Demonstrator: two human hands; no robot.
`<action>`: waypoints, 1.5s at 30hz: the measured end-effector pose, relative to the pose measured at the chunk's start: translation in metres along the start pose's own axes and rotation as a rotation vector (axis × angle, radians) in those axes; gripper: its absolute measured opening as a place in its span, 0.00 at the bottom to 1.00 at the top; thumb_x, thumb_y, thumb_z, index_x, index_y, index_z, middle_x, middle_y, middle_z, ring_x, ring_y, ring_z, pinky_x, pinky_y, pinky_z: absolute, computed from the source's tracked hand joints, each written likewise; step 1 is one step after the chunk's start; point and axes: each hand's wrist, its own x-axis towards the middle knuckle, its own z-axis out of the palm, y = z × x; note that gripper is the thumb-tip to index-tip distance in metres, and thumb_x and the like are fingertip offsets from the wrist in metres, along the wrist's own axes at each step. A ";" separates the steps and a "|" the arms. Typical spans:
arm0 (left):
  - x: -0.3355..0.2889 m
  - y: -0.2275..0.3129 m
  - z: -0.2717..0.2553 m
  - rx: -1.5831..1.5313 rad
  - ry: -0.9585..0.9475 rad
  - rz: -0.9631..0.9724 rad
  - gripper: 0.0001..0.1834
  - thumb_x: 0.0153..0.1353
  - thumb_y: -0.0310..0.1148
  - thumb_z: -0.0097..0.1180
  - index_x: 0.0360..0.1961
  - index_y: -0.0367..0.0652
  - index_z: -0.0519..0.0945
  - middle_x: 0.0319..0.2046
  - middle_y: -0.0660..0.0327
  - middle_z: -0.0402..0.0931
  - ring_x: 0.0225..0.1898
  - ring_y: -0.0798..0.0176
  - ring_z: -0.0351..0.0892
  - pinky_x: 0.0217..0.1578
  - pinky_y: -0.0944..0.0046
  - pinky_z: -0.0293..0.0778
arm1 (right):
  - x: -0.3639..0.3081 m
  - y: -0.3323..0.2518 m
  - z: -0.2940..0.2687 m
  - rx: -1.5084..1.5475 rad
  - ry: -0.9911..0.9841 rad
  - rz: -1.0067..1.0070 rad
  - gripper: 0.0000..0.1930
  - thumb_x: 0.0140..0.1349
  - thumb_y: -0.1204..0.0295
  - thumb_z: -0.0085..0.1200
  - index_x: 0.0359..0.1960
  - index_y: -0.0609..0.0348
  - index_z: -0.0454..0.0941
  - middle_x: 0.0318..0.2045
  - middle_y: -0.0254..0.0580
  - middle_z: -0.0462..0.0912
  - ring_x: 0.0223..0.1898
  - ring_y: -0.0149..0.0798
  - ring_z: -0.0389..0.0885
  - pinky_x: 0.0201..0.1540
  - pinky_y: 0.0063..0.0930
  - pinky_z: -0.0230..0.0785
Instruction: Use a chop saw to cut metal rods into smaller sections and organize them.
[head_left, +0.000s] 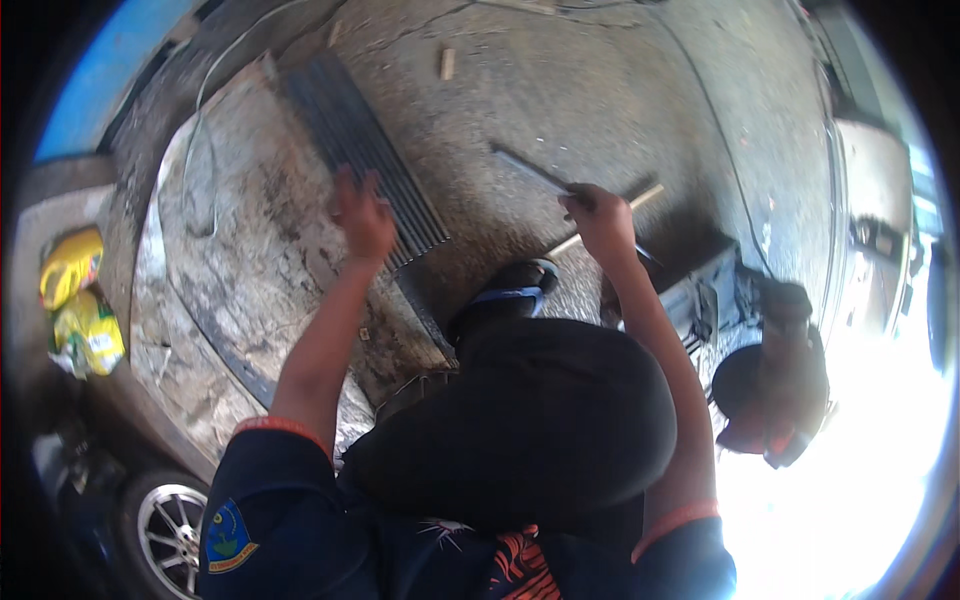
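Dark rounded cloth (510, 430), probably over a bent knee, fills the space nearest the camera, with one sandalled foot (500, 300) just beyond it on the rough concrete floor (590, 90). Two bare forearms reach past it. The left hand (362, 215), blurred, has its fingers spread apart and grips nothing visible; it is over the near part of a row of dark metal bars (370, 140), and whether it touches them is unclear. These lie side by side along the right edge of a stained, pale sheet (245, 190), about six by count, though blur makes the number uncertain. The right hand (597, 215) has its grip closed around one slim metal bar (530, 168), slanting, apart from the row. Judging by this, the row is laid out and one piece is being handled separately; how much is left cannot be told. One wooden strip (645, 196) passes behind that hand. Right of it is one bulky dark machine (785, 350); beyond the sheet's left edge are two yellow bags (72, 265). Farthest, toward the floor's far edge, lies one small wooden block (447, 63).
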 end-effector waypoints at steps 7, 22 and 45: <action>0.056 0.282 0.038 -0.597 -0.388 0.683 0.27 0.63 0.43 0.48 0.63 0.50 0.68 0.67 0.46 0.55 0.69 0.43 0.49 0.64 0.43 0.45 | -0.053 -0.014 -0.055 1.722 0.215 0.331 0.42 0.62 0.36 0.40 0.61 0.66 0.64 0.54 0.52 0.71 0.57 0.42 0.67 0.59 0.35 0.59; 0.072 0.586 -0.065 -0.393 -0.417 1.976 0.28 0.55 0.33 0.57 0.59 0.51 0.72 0.64 0.57 0.63 0.67 0.51 0.58 0.64 0.51 0.57 | -0.180 0.035 -0.129 2.087 0.587 -0.154 0.24 0.66 0.48 0.38 0.53 0.51 0.71 0.50 0.41 0.76 0.50 0.41 0.74 0.53 0.35 0.66; -0.001 0.760 -0.037 -0.884 -0.210 1.346 0.03 0.42 0.23 0.52 0.17 0.39 0.78 0.22 0.51 0.79 0.31 0.48 0.80 0.37 0.51 0.74 | -0.294 0.130 0.043 0.380 1.679 0.786 0.09 0.50 0.76 0.50 0.32 0.68 0.78 0.22 0.48 0.80 0.23 0.46 0.77 0.34 0.40 0.71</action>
